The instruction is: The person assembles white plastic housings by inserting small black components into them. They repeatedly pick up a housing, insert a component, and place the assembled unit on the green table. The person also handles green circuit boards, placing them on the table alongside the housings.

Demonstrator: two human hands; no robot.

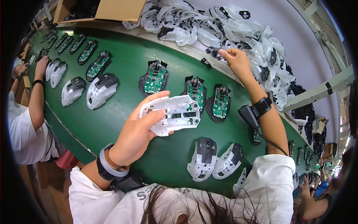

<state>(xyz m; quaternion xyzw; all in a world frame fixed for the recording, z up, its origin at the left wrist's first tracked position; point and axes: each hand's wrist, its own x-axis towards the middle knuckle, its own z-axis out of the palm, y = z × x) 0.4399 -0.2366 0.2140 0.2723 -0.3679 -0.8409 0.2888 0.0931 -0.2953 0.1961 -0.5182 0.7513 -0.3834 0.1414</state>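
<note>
My left hand point(140, 125) grips a white mouse shell point(178, 116), its hollow inside turned up and the thumb pressed on its left end. Beyond the bench, my right hand point(235, 61) is reached out with thumb and fingertips pinched together. Small black plastic parts point(213, 52) lie right at those fingertips; whether one is in the pinch is hard to make out. Past the held shell lie black mouse bases with green circuit boards, one point(154, 79) to the left, another point(195, 89) just behind the shell and a third point(220, 104) to its right.
White-and-grey mouse shells point(202, 159) rest on the green bench point(123, 123) near me, more at left. A heap of clear-bagged shells point(223, 28) fills the far ledge, with an open carton point(119, 10) at upper left. Co-workers' arms point(36, 93) reach in from both sides.
</note>
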